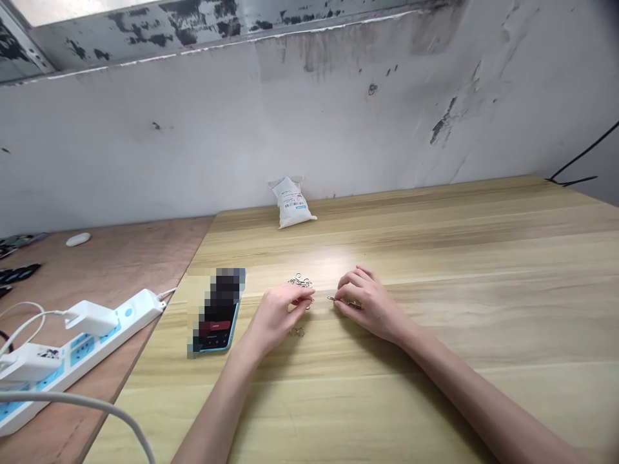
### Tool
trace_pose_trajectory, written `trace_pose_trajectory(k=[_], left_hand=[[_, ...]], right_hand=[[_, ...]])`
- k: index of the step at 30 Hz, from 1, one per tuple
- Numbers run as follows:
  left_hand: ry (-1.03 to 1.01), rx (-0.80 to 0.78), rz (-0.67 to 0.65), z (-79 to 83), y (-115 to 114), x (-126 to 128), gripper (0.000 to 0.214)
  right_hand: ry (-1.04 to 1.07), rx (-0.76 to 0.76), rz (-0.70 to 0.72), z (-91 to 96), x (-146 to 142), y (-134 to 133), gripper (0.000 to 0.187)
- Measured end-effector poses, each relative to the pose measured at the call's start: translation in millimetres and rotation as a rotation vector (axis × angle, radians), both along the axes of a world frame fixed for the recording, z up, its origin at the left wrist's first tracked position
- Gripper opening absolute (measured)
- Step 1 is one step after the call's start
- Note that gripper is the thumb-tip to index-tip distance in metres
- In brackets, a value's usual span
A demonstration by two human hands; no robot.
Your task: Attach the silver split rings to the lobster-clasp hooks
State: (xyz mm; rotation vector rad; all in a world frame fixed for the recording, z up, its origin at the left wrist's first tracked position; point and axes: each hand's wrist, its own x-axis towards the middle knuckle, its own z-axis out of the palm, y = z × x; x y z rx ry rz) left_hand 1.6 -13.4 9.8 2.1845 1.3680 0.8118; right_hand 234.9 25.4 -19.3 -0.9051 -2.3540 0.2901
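My left hand (280, 316) is closed in a pinch at the middle of the table, with the edge of a small metal ring (309, 304) showing at its fingertips. Just behind its fingers lies a small pile of silvery metal rings (300, 281). A couple of loose rings (297, 332) rest on the wood below the same hand. Across a short gap, my right hand (365, 299) has its fingers curled down over a small metal piece (331, 298), whose thin end sticks out to the left. More metal shows beneath those fingers, and its exact shape is hidden.
A phone (222, 316), partly blurred out, lies left of my left hand. A white labelled packet (293, 203) stands near the wall. On the lower brown surface at left are a power strip (91, 348) with plugged-in chargers, a cable (97, 403) and a white oval object (78, 240).
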Motion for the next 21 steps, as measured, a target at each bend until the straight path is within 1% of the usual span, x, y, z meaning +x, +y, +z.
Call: trace_pose_trajectory(k=[4,7,11,18,21], left_hand=[[0.104,0.024,-0.007,-4.5,2.1,-2.3,0.016],[0.135,0.079,-0.018,-5.6,2.8,-2.7,0.017],[0.138,0.119,-0.028,-4.9,1.9,-2.1,0.018],[0.118,0.094,-0.011,-2.7,-1.0,0.3,0.012],[0.133,0.131,-0.024,-0.3,-0.9,1.4,0.013]], right_hand=[[0.018,-0.01,0.007,0.1,0.1,0.3,0.01],[0.018,-0.01,0.009,-0.5,0.1,0.3,0.01],[0.017,-0.014,0.015,-1.3,-0.5,0.0,0.009],[0.014,-0.013,0.017,-1.1,-0.5,-0.3,0.009],[0.011,-0.003,0.018,-0.3,-0.8,-1.1,0.01]])
